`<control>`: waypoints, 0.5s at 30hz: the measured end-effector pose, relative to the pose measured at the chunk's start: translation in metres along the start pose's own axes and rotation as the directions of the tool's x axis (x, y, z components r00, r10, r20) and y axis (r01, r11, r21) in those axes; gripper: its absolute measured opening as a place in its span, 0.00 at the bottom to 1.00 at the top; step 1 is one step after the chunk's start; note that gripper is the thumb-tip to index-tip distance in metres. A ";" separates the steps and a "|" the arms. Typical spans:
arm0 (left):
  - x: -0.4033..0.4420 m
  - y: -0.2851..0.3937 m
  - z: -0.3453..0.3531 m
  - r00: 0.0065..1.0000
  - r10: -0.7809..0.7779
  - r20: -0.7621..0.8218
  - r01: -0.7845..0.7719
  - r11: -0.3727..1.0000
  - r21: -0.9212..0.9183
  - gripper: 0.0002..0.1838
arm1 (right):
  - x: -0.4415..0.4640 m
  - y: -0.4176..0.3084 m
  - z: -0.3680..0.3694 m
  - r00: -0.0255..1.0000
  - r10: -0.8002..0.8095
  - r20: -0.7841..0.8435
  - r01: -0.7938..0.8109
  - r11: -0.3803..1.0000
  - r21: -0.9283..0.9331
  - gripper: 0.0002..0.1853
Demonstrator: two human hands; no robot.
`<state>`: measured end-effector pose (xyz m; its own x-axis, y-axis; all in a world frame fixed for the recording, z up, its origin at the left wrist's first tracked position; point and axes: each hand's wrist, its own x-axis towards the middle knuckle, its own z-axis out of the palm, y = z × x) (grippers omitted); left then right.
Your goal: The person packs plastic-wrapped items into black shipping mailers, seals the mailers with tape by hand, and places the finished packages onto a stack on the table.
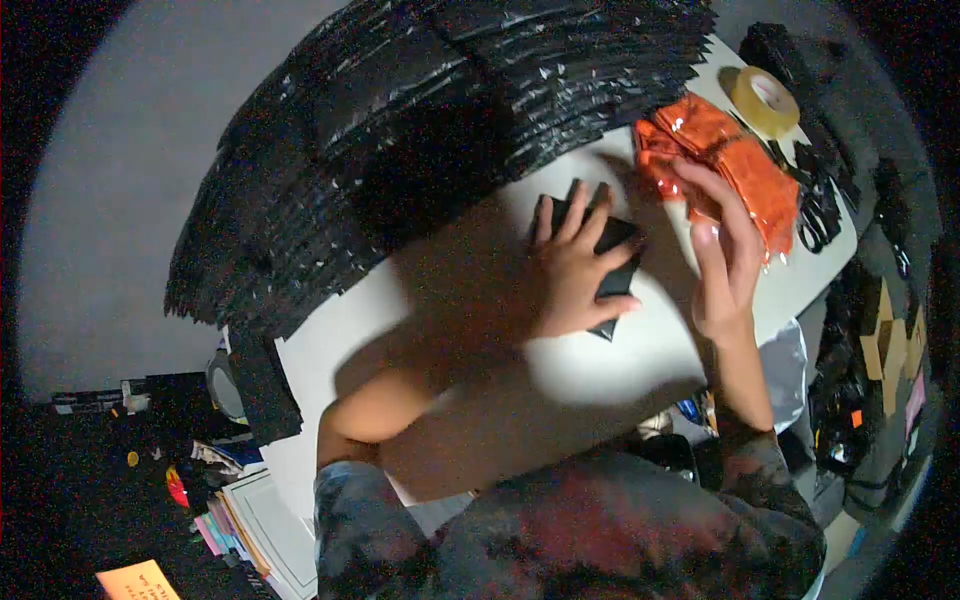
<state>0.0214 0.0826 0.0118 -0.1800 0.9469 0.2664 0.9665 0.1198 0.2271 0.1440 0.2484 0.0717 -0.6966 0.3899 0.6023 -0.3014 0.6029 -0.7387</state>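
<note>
My left hand [580,262] lies with its fingers spread over a flat black packet [618,232] on the white table [640,345], pressing on it from above. To the right, my right hand [728,250] is held upright with its thumb and fingers apart, and nothing shows between them. Just beyond its fingertips are shiny orange plastic packets [735,160]. Whether the fingertips touch that plastic, I cannot tell.
Long rows of stacked black plastic packets [400,130] cover the table's far side. A roll of tape [766,102] and black scissors [820,215] lie at the right edge. Books [240,520] stand lower left, and cardboard pieces [888,345] lie far right.
</note>
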 end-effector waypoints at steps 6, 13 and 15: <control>0.004 0.006 -0.011 0.999 -0.042 0.020 0.042 0.999 0.012 0.43 | -0.005 0.000 -0.003 0.995 -0.048 0.086 0.047 0.999 0.022 0.25; 0.001 0.002 0.002 0.999 -0.050 0.003 0.050 0.999 0.014 0.47 | -0.006 -0.007 0.005 0.973 -0.040 0.229 0.032 0.999 0.041 0.25; 0.001 -0.006 0.009 0.998 -0.055 -0.044 0.055 0.998 0.007 0.47 | -0.008 -0.008 0.003 0.937 -0.043 0.346 0.029 0.998 0.047 0.23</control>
<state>0.0164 0.0858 0.0027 -0.2408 0.9248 0.2945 0.9563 0.1743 0.2348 0.1497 0.2385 0.0722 -0.8650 0.0987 0.4919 -0.3514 0.5805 -0.7345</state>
